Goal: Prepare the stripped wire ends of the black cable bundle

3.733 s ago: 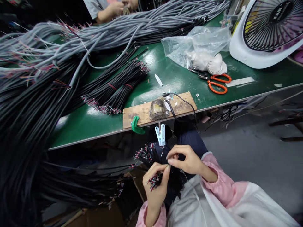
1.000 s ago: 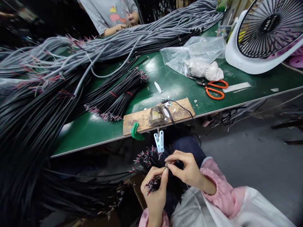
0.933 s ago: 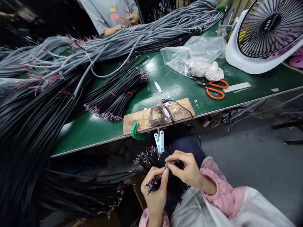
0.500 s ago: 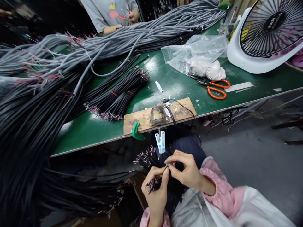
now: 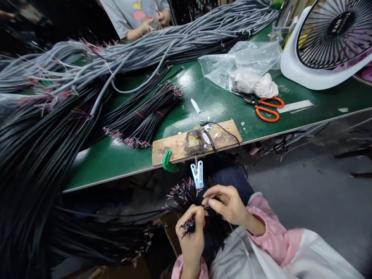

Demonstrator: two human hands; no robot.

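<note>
My left hand (image 5: 192,232) is closed around a bunch of black cables (image 5: 187,226) whose stripped ends show red, white and black wires. Its thumb and forefinger pinch one cable end near my right hand. My right hand (image 5: 226,203) has its thumb and fingertips drawn together at that same cable end; the fine wires between them are too small to make out. More black cables (image 5: 181,193) lie across my lap just beyond the hands. Above them a light blue clothespin (image 5: 197,174) hangs on a metal tip that sticks out from a wooden board (image 5: 171,145).
A green clamp (image 5: 168,162) grips the board at the table edge. Bundled black cables (image 5: 148,112) and long grey cables (image 5: 145,50) cover the table's left and back. Orange-handled scissors (image 5: 267,108), a plastic bag (image 5: 217,66) and a white fan (image 5: 290,69) are rightward. A person (image 5: 136,19) works opposite.
My left thumb has bent and drawn in over the forefinger. The right fingertips have shifted slightly at the cable end. Across the table, the other person's hands have moved.
</note>
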